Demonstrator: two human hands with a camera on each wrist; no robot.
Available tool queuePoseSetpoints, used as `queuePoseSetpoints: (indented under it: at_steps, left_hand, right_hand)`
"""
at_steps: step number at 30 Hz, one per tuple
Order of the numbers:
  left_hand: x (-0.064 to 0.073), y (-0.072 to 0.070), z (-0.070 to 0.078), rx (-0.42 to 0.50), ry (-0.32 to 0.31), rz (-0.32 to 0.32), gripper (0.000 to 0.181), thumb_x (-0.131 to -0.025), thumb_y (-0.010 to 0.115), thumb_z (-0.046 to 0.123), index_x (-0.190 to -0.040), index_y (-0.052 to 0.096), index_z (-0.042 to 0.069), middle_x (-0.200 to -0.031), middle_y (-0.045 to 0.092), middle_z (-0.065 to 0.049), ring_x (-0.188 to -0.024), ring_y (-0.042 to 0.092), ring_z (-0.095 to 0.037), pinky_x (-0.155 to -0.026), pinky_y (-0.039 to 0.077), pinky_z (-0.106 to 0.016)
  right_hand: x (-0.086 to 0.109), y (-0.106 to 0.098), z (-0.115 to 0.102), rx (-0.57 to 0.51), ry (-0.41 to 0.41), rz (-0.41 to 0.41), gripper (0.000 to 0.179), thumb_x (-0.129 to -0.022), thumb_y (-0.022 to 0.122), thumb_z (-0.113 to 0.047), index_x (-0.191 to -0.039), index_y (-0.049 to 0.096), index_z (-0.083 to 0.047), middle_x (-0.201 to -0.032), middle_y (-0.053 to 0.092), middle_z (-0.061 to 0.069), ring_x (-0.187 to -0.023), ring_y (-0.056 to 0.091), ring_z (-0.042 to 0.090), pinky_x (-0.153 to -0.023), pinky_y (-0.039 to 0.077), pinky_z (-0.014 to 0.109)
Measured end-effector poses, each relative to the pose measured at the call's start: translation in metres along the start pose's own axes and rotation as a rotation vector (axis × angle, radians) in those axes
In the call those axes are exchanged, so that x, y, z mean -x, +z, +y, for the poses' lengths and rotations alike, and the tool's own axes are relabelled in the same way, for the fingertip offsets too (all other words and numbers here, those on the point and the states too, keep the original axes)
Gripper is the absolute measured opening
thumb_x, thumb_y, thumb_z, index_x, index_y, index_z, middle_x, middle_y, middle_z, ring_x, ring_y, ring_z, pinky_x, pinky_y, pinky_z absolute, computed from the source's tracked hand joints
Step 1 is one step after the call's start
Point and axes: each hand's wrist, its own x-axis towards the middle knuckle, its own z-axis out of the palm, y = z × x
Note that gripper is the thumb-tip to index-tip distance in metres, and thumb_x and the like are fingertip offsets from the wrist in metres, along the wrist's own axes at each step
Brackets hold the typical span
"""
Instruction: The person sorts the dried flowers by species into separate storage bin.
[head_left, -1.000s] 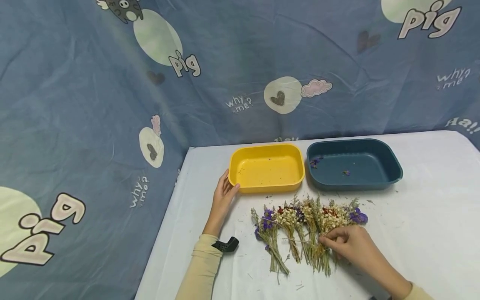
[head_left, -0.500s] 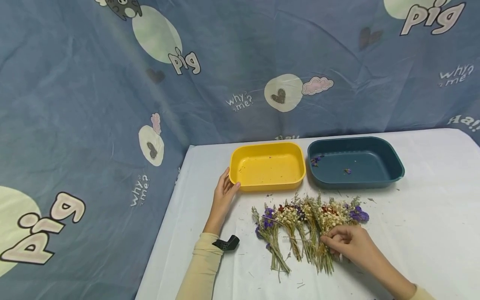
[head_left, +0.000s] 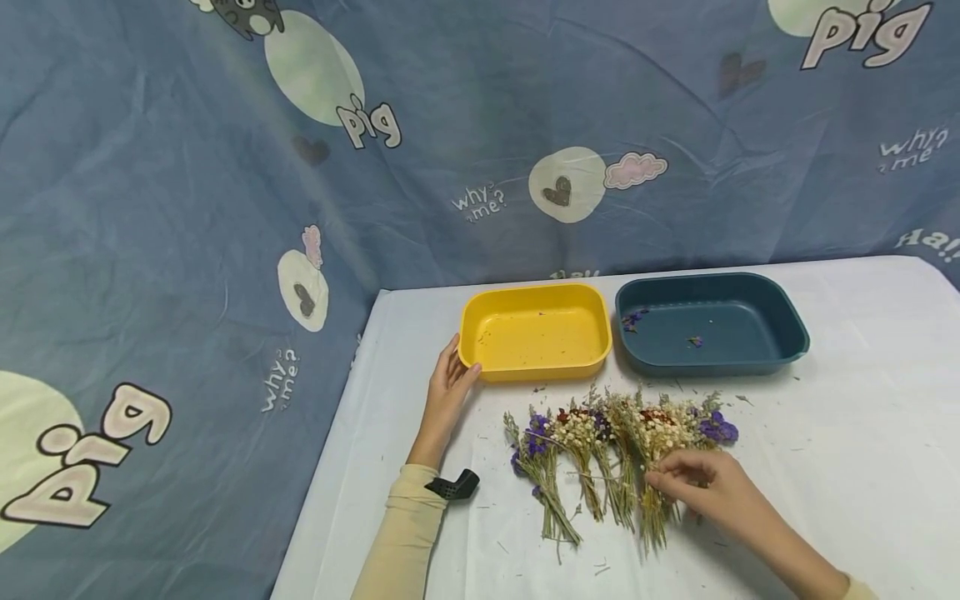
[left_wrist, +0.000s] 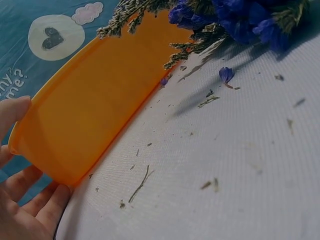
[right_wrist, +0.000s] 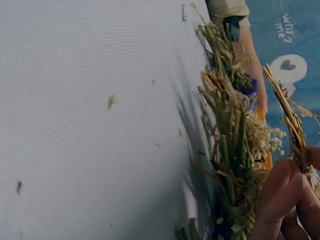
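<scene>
My left hand [head_left: 444, 396] grips the left front corner of a yellow plastic tray [head_left: 536, 374], thumb at the rim. In the left wrist view the fingers [left_wrist: 52, 207] lie along the tray's outer end. My right hand [head_left: 712, 482] pinches a small dried flower bouquet [right_wrist: 291, 120] at its tied stems between thumb and fingers. The right wrist view shows these stems raised above the other bouquets. To the left, several more dried bouquets [head_left: 547, 492] lie in a row, with purple, cream and dark red heads toward the trays. My right hand hides part of the row's right end.
A dark blue tray [head_left: 712, 369] stands right of the yellow one, with a few purple petals inside. Small crumbs lie in the yellow tray. Bits of stem and petal are scattered over the white tablecloth [head_left: 862, 433]. A blue printed curtain [head_left: 450, 242] hangs behind and at left.
My right hand has shifted slightly to the right, and the stems beneath its fingers have changed position. The left hand stays at the yellow tray's corner. The head view has tilted a little.
</scene>
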Motion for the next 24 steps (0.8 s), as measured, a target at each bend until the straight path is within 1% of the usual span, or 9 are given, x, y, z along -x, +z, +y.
queuePoseSetpoints:
  at_steps: [2, 4, 8, 10, 17, 24]
  left_hand:
    - [0.0, 0.0, 0.0, -0.001, 0.001, -0.001, 0.071, -0.104, 0.065, 0.028, -0.164, 0.029, 0.02, -0.163, 0.043, -0.008, -0.151, 0.043, -0.026, -0.128, 0.032, -0.042]
    - [0.0, -0.001, -0.001, 0.0, 0.003, -0.003, 0.071, -0.104, 0.065, 0.028, -0.164, 0.029, 0.021, -0.163, 0.043, -0.008, -0.152, 0.042, -0.027, -0.128, 0.032, -0.043]
    - [0.001, -0.001, -0.001, 0.007, 0.003, -0.007, 0.071, -0.103, 0.065, 0.028, -0.164, 0.029, 0.023, -0.164, 0.042, -0.009, -0.152, 0.041, -0.028, -0.128, 0.031, -0.044]
    - [0.001, -0.001, 0.0, 0.004, 0.001, -0.005, 0.071, -0.103, 0.065, 0.029, -0.164, 0.029, 0.023, -0.164, 0.042, -0.008, -0.152, 0.041, -0.027, -0.128, 0.032, -0.044]
    - [0.001, -0.001, 0.002, -0.001, -0.006, 0.002, 0.071, -0.103, 0.066, 0.03, -0.164, 0.029, 0.024, -0.163, 0.043, -0.005, -0.151, 0.043, -0.024, -0.127, 0.033, -0.041]
    - [0.001, 0.0, 0.002, 0.015, 0.001, 0.004, 0.07, -0.103, 0.066, 0.026, -0.163, 0.031, 0.02, -0.163, 0.043, -0.009, -0.152, 0.041, -0.027, -0.128, 0.032, -0.044]
  right_hand:
    - [0.0, -0.003, -0.001, -0.019, 0.004, -0.029, 0.02, -0.099, 0.07, -0.022, -0.102, 0.076, -0.003, -0.077, 0.073, -0.004, -0.057, 0.064, 0.015, -0.049, 0.057, 0.033]
    - [-0.001, -0.005, -0.003, -0.039, 0.025, -0.049, 0.023, -0.099, 0.07, -0.022, -0.106, 0.076, -0.001, -0.077, 0.074, -0.003, -0.057, 0.065, 0.016, -0.05, 0.057, 0.033]
    - [-0.001, -0.009, -0.005, -0.093, 0.067, -0.073, 0.029, -0.099, 0.069, -0.022, -0.113, 0.074, 0.004, -0.078, 0.076, -0.001, -0.056, 0.065, 0.016, -0.053, 0.059, 0.034]
    - [-0.002, -0.01, -0.006, -0.115, 0.07, -0.083, 0.031, -0.1, 0.069, -0.021, -0.115, 0.073, 0.005, -0.078, 0.076, -0.001, -0.057, 0.065, 0.015, -0.054, 0.059, 0.034]
    - [-0.003, -0.018, -0.011, -0.139, 0.047, -0.101, 0.031, -0.102, 0.066, -0.019, -0.117, 0.072, 0.007, -0.08, 0.077, -0.001, -0.061, 0.068, 0.017, -0.056, 0.061, 0.036]
    - [-0.008, -0.026, -0.018, -0.127, 0.022, -0.102, 0.031, -0.102, 0.065, -0.018, -0.12, 0.072, 0.007, -0.082, 0.077, -0.005, -0.064, 0.07, 0.019, -0.059, 0.061, 0.037]
